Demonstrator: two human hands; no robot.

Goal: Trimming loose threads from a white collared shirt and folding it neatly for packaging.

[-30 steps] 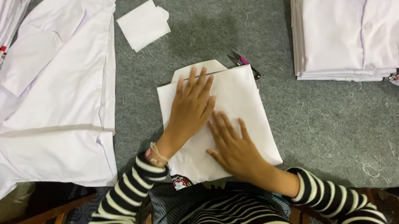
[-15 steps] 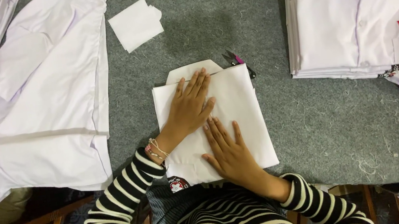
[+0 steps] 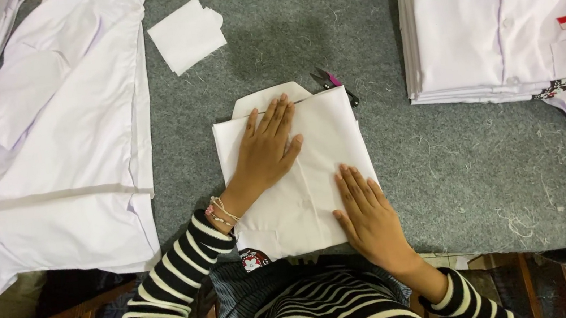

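Folded white shirt (image 3: 313, 169) sits mid-table (image 3: 474, 170), a neat rectangle with a card tab poking out the top. Left hand (image 3: 268, 146) flat on its upper left, right hand (image 3: 368, 210) flat lower right, both hands open, apart.

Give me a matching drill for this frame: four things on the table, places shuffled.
1. folded shirt
2. scissors
3. shirt stack
4. small white paper

a. right side of the grey table
b. upper middle, left of centre
c. under left hand and right hand
d. just beyond the folded shirt's top right corner

Pairs: 1-c, 2-d, 3-a, 4-b
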